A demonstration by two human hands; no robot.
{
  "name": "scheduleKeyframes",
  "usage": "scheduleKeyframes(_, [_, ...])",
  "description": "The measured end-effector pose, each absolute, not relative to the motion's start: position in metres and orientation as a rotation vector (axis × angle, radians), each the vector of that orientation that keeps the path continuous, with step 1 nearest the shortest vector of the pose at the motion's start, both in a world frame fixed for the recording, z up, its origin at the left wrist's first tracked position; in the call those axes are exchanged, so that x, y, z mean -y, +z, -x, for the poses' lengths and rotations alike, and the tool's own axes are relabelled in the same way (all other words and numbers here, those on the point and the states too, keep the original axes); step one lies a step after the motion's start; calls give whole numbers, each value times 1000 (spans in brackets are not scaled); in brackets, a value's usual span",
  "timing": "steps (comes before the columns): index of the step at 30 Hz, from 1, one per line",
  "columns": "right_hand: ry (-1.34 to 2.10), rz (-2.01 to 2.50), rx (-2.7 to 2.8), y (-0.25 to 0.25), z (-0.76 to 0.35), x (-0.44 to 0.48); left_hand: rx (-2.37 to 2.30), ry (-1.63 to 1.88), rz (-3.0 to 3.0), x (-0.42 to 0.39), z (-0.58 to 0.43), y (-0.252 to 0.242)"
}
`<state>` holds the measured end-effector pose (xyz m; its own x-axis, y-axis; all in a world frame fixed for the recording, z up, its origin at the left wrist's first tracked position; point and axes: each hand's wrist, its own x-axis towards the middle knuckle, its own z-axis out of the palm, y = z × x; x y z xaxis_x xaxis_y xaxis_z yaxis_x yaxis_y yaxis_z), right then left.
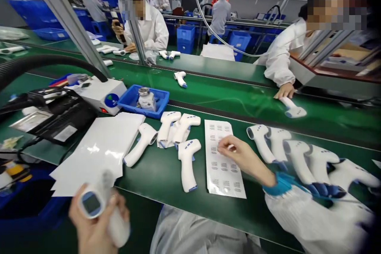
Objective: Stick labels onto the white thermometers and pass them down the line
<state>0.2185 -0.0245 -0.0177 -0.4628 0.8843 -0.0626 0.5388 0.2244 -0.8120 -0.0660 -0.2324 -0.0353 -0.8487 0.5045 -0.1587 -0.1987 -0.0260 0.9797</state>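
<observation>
My left hand (95,226) grips a white infrared thermometer (102,206) near the bottom edge, its small grey screen facing me. My right hand (242,156) reaches over a white label sheet (223,166) on the green table (160,174), fingers pinched on a small label at the sheet's upper part. Three more white thermometers (178,135) lie left of the sheet, and a row of several thermometers (297,154) lies to its right, partly behind my sleeve.
A stack of white sheets (98,151) lies at the left. Behind it stand a blue tray (131,101) holding a small bottle, a white device (98,93) and black equipment (50,115). Across the green conveyor (226,95), a co-worker's hand (284,91) rests on a thermometer.
</observation>
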Motion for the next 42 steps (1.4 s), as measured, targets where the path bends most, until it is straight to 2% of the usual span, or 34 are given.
scheduleKeyframes(5, [1089,1495,1977,-49,-278,78,-1364,1383,-374,180,-53,-18])
scheduleKeyframes(8, [1011,1530,1953,-61,-288,100,-1230,1214,-606,156,-90,-27])
scheduleKeyframes(15, [892,1426,1905,-73,-285,110,-1201,1165,-836,116,-108,-52])
scheduleKeyframes(24, [1035,1454,1957,-63,-280,93,-1283,1087,-977,113,-110,-46])
scheduleKeyframes(28, [809,1395,2177,-53,-273,94,-1315,1110,-1034,112,-109,-48])
scheduleKeyframes(31, [680,1175,2387,-39,-270,107,-1308,1103,-1045,112,-108,-52])
scheduleKeyframes(32, [777,1088,2427,-32,-270,112,-1299,1105,-1047,112,-108,-53])
scheduleKeyframes(34, [1192,950,2393,-19,-271,116,-1289,1130,-1066,112,-107,-55])
scheduleKeyframes(36, [1579,908,2198,-7,-270,112,-1283,1182,-1093,111,-107,-56])
scheduleKeyframes(37, [1660,926,2094,-2,-268,106,-1268,1199,-1092,111,-107,-56])
scheduleKeyframes(39, [1566,1024,1952,2,-261,89,-1227,1209,-1069,111,-107,-55])
scheduleKeyframes(42, [1234,1139,1901,1,-247,62,-1197,1170,-1021,111,-107,-52])
